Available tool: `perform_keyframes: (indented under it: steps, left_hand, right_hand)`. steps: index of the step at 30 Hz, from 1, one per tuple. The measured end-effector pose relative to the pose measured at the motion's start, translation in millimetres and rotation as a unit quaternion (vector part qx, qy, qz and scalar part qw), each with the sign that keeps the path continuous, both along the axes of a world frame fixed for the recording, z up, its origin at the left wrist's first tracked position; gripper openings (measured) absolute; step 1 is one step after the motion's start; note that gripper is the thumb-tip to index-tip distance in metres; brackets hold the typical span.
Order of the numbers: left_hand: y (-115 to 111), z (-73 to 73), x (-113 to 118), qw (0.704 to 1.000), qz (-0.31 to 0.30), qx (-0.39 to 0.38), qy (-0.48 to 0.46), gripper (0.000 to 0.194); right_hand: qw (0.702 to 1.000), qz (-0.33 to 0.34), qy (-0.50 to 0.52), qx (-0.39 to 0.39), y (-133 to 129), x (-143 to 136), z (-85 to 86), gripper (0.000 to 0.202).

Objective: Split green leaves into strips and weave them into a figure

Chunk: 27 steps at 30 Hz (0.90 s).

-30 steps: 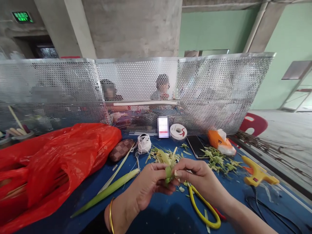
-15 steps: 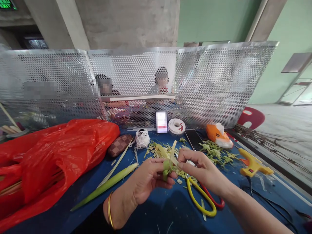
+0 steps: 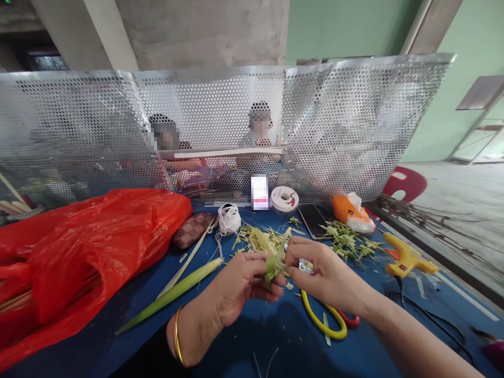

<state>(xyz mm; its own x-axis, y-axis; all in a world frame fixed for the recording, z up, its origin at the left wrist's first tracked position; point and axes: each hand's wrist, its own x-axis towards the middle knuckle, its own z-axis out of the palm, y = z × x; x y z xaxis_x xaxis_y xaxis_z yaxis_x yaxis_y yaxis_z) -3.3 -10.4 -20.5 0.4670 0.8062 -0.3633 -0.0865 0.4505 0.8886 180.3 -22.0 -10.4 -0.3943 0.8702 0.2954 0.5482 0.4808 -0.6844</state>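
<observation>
Between my hands is a small folded piece of green leaf (image 3: 271,265), with pale strips standing up from it. My left hand (image 3: 247,281) is closed, pinching the piece between thumb and fingers. On its far side my right hand (image 3: 315,265) pinches a pale leaf strip (image 3: 282,252) joined to the piece. Scissors with yellow and red handles (image 3: 321,320) lie on the table under my right hand, their blades partly hidden. A long green leaf spear (image 3: 169,298) lies left of my left hand. Pale leaf scraps (image 3: 258,239) are heaped just behind my hands.
A red plastic bag (image 3: 118,241) covers the table's left. Beyond are a checked pouch (image 3: 192,230), white string (image 3: 229,219), a ribbon spool (image 3: 284,199) and a dark phone (image 3: 312,220). A yellow glue gun (image 3: 407,257) lies right. Two people sit behind the perforated metal screen (image 3: 212,105).
The view has tilted slightly, so everything sits a little higher. Both hands stay on the leaf piece; my right fingers have shifted slightly against the strip.
</observation>
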Motion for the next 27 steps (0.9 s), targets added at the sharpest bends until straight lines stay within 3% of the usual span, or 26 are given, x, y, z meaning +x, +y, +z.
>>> perform_keyframes:
  steps: [18,22,27]
  left_hand:
    - [-1,-1.3,2,0.996,-0.026,0.045,0.069,0.021]
    - [-1,-2.2,3,0.998,-0.011,0.044,0.049,0.02]
    - [-1,-0.1,4,0.999,0.011,0.035,0.003,0.016]
  right_hand:
    - [0.982,0.023,-0.142,0.122,-2,-2,-1.4,0.023]
    - [0.987,-0.033,-0.096,0.126,-1,-8,-8.9,0.02]
    - [0.993,-0.104,0.014,0.062,0,-16,-20.4,0.015]
